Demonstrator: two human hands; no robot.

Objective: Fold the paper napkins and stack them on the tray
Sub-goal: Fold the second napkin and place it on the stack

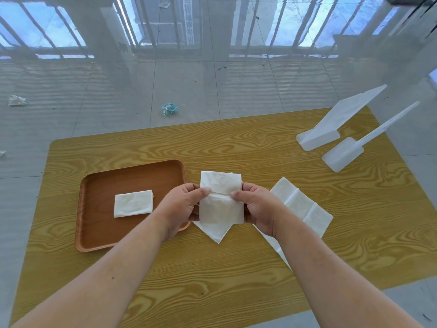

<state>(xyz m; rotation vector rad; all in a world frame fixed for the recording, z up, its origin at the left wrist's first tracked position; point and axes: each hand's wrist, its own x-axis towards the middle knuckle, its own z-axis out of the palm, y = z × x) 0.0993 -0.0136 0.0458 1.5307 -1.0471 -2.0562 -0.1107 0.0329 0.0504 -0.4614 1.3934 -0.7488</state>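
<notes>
Above table [236, 268]: napkin [221, 200] between fingers [203, 191].

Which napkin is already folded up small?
The folded napkin lying on the tray. The others are bigger: one in the hands, two spread on the table.

Shiny grey tile floor [118, 86] mirrored barred windows [42, 27]; wood-grain table [236, 268] near, crumpled wrapper [169, 109] beyond it.
</notes>
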